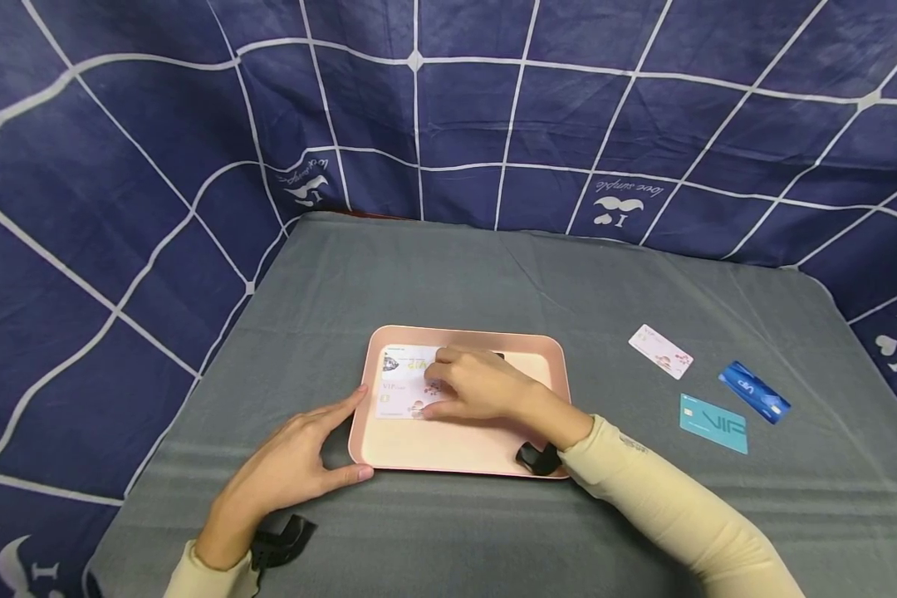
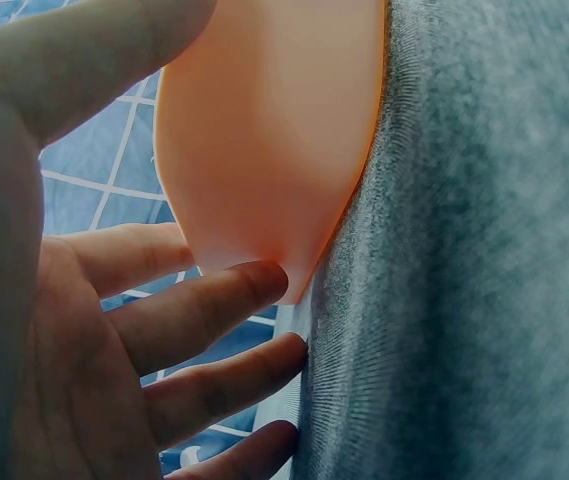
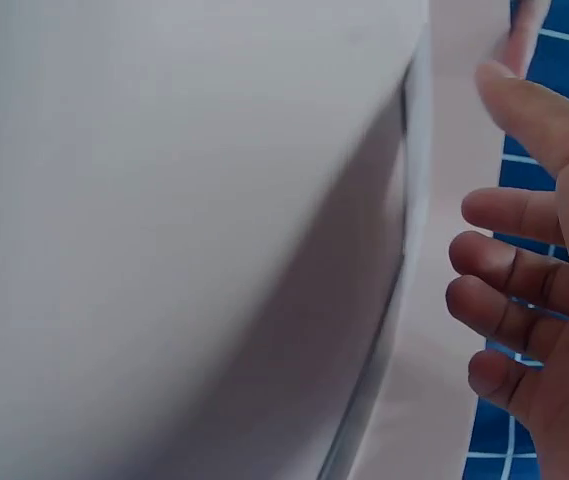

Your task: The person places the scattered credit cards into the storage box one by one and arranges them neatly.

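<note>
A pink tray (image 1: 433, 448) lies on the grey cloth. Near its left side are a white card with yellow letters (image 1: 399, 361) and, just below, a pinkish VIP card (image 1: 396, 401). My right hand (image 1: 486, 384) reaches in over the tray, its fingertips at the right part of these cards and covering some of them. In the right wrist view its fingers (image 3: 484, 255) are loosely bent with nothing between them and the thumb. My left hand (image 1: 291, 461) spans the tray's left edge, thumb at the near corner and fingers (image 2: 204, 310) spread against the rim.
To the right of the tray lie a pink-white card (image 1: 661, 351), a dark blue card (image 1: 755, 391) and a teal VIP card (image 1: 713, 423). Blue checked cloth (image 1: 463, 108) hangs behind the table. A black wrist device (image 1: 538, 458) overlaps the tray's near right corner.
</note>
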Action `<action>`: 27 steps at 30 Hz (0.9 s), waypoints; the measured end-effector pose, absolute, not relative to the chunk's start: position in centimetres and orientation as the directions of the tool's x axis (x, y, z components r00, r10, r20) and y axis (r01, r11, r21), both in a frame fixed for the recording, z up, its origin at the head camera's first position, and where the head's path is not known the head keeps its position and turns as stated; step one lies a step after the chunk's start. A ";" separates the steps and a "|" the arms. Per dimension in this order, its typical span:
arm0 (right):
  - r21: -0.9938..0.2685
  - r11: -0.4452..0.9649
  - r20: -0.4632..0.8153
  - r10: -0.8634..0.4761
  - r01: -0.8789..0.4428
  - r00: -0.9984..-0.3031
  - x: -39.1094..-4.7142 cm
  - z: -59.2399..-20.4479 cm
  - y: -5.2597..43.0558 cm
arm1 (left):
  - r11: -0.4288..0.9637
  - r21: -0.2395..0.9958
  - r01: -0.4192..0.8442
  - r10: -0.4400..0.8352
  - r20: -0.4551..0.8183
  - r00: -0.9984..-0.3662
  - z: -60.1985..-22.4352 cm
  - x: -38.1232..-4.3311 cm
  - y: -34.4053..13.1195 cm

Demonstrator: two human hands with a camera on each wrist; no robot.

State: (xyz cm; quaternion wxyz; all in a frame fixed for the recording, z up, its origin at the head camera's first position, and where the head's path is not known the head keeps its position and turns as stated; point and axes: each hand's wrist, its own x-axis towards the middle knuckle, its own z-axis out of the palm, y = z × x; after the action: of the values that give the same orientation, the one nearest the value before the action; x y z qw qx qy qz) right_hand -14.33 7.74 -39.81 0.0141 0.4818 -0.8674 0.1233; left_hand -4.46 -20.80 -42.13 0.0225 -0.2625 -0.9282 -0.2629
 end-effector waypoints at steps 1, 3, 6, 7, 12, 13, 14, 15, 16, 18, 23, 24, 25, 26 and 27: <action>-0.209 0.506 0.144 -0.830 -0.837 -0.538 -14.3 -39.7 7.8 | 0.724 0.474 0.502 0.476 0.184 -0.860 -42.2 -4.5 -20.8; -0.222 0.509 0.142 -0.827 -0.831 -0.544 -14.2 -39.5 8.0 | 0.723 0.469 0.508 0.477 0.193 -0.857 -42.2 -4.5 -20.7; -0.254 0.515 0.132 -0.820 -0.819 -0.556 -14.1 -39.2 8.3 | 0.721 0.463 0.515 0.480 0.203 -0.854 -42.4 -4.5 -20.7; -0.266 0.514 0.127 -0.820 -0.815 -0.558 -14.0 -39.0 8.4 | 0.722 0.463 0.514 0.479 0.202 -0.854 -42.4 -4.5 -20.7; -0.322 0.521 0.102 -0.811 -0.791 -0.576 -13.7 -38.3 9.0 | 0.722 0.476 0.502 0.479 0.180 -0.859 -42.3 -4.5 -20.8; -0.328 0.525 0.103 -0.807 -0.785 -0.582 -13.7 -38.2 9.2 | 0.722 0.480 0.499 0.478 0.175 -0.861 -42.2 -4.5 -20.8; -0.335 0.529 0.104 -0.802 -0.780 -0.589 -13.6 -38.0 9.4 | 0.722 0.482 0.497 0.479 0.170 -0.861 -42.2 -4.5 -20.8; -0.345 0.531 0.108 -0.797 -0.774 -0.594 -13.6 -37.9 9.6 | 0.722 0.484 0.494 0.478 0.167 -0.862 -42.2 -4.5 -20.8; -0.355 0.530 0.113 -0.793 -0.770 -0.598 -13.6 -37.8 9.8 | 0.721 0.486 0.493 0.478 0.166 -0.862 -42.2 -4.5 -20.8; -0.379 0.527 0.124 -0.786 -0.761 -0.606 -13.6 -37.8 10.2 | 0.723 0.486 0.492 0.477 0.164 -0.863 -42.1 -4.5 -20.8; -0.426 0.529 0.156 -0.756 -0.734 -0.636 -13.5 -37.7 11.4 | 0.726 0.482 0.491 0.477 0.161 -0.864 -42.1 -4.5 -20.8; -0.433 0.529 0.165 -0.750 -0.730 -0.641 -13.5 -37.7 11.6 | 0.726 0.481 0.491 0.477 0.162 -0.864 -42.1 -4.5 -20.8; -0.438 0.525 0.176 -0.746 -0.730 -0.642 -13.5 -37.7 11.8 | 0.727 0.481 0.491 0.477 0.162 -0.864 -42.1 -4.5 -20.8; -0.442 0.523 0.186 -0.742 -0.729 -0.645 -13.5 -37.6 12.0 | 0.726 0.481 0.491 0.477 0.163 -0.864 -42.1 -4.5 -20.8; -0.448 0.520 0.195 -0.737 -0.727 -0.647 -13.5 -37.5 12.2 | 0.726 0.481 0.492 0.477 0.163 -0.864 -42.1 -4.5 -20.8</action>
State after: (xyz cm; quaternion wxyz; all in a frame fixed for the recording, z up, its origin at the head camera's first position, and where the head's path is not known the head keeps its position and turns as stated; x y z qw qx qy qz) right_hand -13.50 12.23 -37.50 -0.0098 0.4197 -0.8718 0.2524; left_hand -4.50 -20.77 -42.13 0.0141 -0.2608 -0.9288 -0.2629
